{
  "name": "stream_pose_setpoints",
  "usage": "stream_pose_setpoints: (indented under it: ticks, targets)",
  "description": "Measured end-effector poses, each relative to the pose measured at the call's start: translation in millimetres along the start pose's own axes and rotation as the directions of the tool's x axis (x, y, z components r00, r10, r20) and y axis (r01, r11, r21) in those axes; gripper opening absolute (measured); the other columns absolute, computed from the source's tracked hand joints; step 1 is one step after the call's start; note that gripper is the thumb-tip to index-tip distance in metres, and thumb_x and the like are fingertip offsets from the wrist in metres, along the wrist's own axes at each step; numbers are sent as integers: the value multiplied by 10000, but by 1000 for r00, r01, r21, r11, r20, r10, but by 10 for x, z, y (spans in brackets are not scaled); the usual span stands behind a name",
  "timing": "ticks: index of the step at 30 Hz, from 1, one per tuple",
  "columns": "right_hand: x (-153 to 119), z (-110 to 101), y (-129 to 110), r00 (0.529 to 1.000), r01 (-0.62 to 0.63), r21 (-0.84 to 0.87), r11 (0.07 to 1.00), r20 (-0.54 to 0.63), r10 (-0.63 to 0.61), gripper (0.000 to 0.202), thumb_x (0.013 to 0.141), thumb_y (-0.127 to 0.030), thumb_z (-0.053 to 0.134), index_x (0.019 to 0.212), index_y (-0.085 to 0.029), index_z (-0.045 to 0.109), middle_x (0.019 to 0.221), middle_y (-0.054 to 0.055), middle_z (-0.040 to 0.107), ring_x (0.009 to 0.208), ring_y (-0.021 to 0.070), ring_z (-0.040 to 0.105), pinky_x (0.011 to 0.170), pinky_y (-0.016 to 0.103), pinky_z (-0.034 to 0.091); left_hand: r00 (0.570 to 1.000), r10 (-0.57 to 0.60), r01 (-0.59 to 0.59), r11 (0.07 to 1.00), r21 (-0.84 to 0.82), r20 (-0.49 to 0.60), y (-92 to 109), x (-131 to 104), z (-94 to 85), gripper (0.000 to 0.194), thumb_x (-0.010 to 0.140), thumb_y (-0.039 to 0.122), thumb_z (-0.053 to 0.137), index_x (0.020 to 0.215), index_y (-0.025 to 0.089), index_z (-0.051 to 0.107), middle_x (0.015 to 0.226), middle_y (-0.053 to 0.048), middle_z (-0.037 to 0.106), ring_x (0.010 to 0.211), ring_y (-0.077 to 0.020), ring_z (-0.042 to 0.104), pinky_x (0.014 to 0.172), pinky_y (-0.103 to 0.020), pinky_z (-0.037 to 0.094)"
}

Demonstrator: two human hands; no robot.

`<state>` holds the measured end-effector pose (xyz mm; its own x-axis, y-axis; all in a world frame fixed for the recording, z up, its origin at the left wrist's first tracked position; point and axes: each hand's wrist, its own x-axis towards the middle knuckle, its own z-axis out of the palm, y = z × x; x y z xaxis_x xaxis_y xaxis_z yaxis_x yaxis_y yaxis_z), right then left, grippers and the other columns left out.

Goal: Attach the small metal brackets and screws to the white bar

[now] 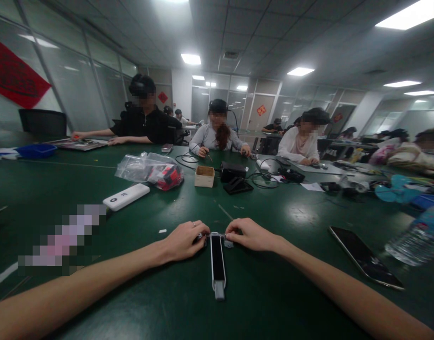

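A slim, long device (218,259) with a black face, a pale rim and a grey end piece lies on the green table, pointing toward me. At its far end, small grey parts stick out on both sides. The fingers of my left hand (187,240) are closed on the grey part at the left, mostly hidden by the fingertips. On the other side, my right hand (250,234) pinches the right grey part (229,242). I cannot tell what kind of device it is.
A phone (365,257) and a plastic water bottle (417,236) lie at the right. A white power bank (127,197), plastic bags (146,167) and a small open box (204,176) are farther back, beside a black box (233,171) and cables. Several people sit across the table.
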<state>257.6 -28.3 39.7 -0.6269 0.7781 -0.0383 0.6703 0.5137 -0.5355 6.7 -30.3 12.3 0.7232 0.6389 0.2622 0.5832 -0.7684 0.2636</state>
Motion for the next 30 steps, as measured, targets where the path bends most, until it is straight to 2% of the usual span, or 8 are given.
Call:
stream_pose_setpoints:
  ticks: [3, 9, 17, 20, 24, 30]
  targets:
    - [0, 4, 12, 1000, 26, -21, 999, 0, -26, 270, 920, -361, 483, 953, -158, 657, 914, 46, 619, 785, 153, 563, 679, 260, 437, 1000, 7, -7, 1000, 0, -7, -7, -4, 6, 191, 859, 186, 429, 999, 170, 559, 943, -54, 621, 766, -165, 577, 688, -273, 438]
    - [9, -6, 10, 1000, -7, 55, 998, -13, 8, 209, 901, -337, 522, 953, -157, 614, 881, 29, 611, 725, 138, 552, 627, 243, 436, 1000, 9, -9, 1000, 8, -11, -17, -3, 23, 196, 861, 190, 432, 1008, 171, 559, 936, -50, 621, 765, -161, 575, 684, -265, 433]
    - [3, -16, 89, 997, 71, -32, 997, -4, -71, 247, 927, -326, 470, 984, -170, 652, 953, 42, 622, 849, 160, 572, 760, 279, 444, 1000, -8, 8, 1000, 6, 1, 7, 2, 1, 194, 855, 187, 432, 996, 166, 563, 933, -57, 623, 768, -168, 582, 682, -270, 440]
    - [-3, -22, 83, 997, 76, -67, 995, 5, -76, 230, 907, -308, 494, 1016, -178, 650, 954, 42, 616, 821, 156, 565, 726, 274, 442, 1000, -2, 2, 1000, 1, 2, 13, 0, -5, 191, 853, 189, 437, 996, 166, 561, 934, -57, 622, 766, -165, 582, 678, -264, 441]
    - [-8, -33, 43, 997, 28, -68, 997, -64, -32, 200, 883, -261, 499, 976, -160, 643, 927, 46, 612, 760, 145, 550, 673, 263, 436, 1000, 6, -6, 1000, 0, 0, 15, 0, -6, 187, 855, 185, 432, 992, 167, 559, 923, -54, 622, 752, -157, 576, 673, -256, 437]
    - [-11, -10, 42, 999, 20, -24, 1000, 39, -20, 215, 878, -244, 485, 992, -163, 649, 898, 34, 605, 716, 133, 538, 634, 246, 424, 1000, 6, -6, 1000, -6, -1, 4, 2, -1, 196, 854, 184, 434, 999, 165, 562, 929, -57, 623, 761, -163, 581, 676, -264, 442]
